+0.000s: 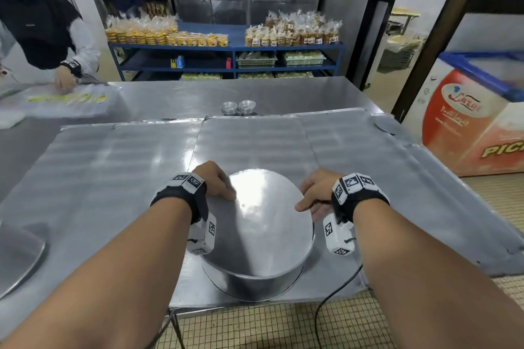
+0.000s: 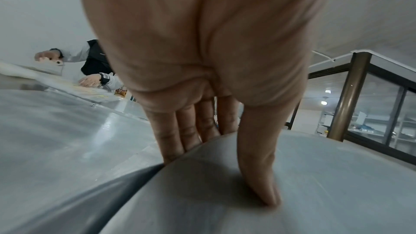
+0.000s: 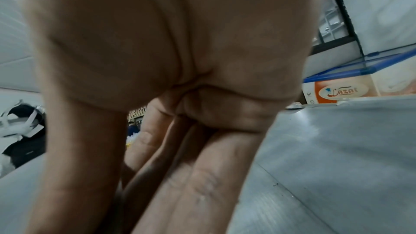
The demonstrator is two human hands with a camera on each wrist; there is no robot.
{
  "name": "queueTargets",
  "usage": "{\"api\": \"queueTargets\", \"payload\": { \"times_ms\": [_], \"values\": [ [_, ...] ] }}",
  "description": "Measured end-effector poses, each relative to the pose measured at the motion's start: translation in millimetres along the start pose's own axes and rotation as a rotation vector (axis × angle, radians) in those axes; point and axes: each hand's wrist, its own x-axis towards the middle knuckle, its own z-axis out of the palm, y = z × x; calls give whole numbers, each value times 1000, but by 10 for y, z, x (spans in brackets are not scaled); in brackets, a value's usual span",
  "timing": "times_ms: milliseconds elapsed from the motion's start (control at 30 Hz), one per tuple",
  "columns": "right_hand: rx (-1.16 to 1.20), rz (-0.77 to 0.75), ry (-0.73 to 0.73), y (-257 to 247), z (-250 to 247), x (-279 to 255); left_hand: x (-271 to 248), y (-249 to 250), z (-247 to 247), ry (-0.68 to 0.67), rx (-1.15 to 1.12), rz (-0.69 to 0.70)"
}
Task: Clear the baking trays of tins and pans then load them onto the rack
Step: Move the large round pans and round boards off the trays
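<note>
A large round steel pan [image 1: 261, 224] sits upside down on the middle baking tray [image 1: 249, 139], near the table's front edge. My left hand [image 1: 224, 187] grips its left rim: the thumb [image 2: 258, 166] lies flat on the pan's top [image 2: 326, 184] and the fingers [image 2: 175, 140] reach down the side wall. My right hand [image 1: 307, 198] holds the right rim the same way, thumb on top. In the right wrist view its fingers [image 3: 202, 175] point down beside the tray [image 3: 337, 149]; the pan is hidden there. Two stacks of small tins [image 1: 238, 108] stand behind the tray.
More flat trays lie to the left [image 1: 113, 156] and right [image 1: 354, 144]. Another round pan [image 1: 17, 252] sits at the left edge. A person [image 1: 42, 22] handles plastic bags at the far left. A chest freezer [image 1: 476, 122] stands on the right, blue shelves [image 1: 226, 48] behind.
</note>
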Motion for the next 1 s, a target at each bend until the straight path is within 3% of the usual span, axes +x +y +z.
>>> {"api": "queueTargets", "payload": {
  "times_ms": [133,200,400,500,567,667,767,1000],
  "values": [
    [-62,21,-39,-50,65,-32,10,69,5,-41,24,47],
    [-102,7,9,-87,79,-42,30,92,14,-47,31,69],
    [-186,-136,324,-105,76,26,40,145,81,21,22,132],
    [-190,-90,444,-40,97,22,90,102,24,58,12,92],
    [-195,11,429,29,131,-8,109,38,-22,2,94,25],
    [-312,147,256,98,202,-84,86,-81,-40,-142,253,-86],
    [-390,217,197,112,268,-59,47,-182,-3,-270,334,-126],
    [-435,224,260,-31,279,-26,196,-312,-46,-256,401,-77]
  ]
}}
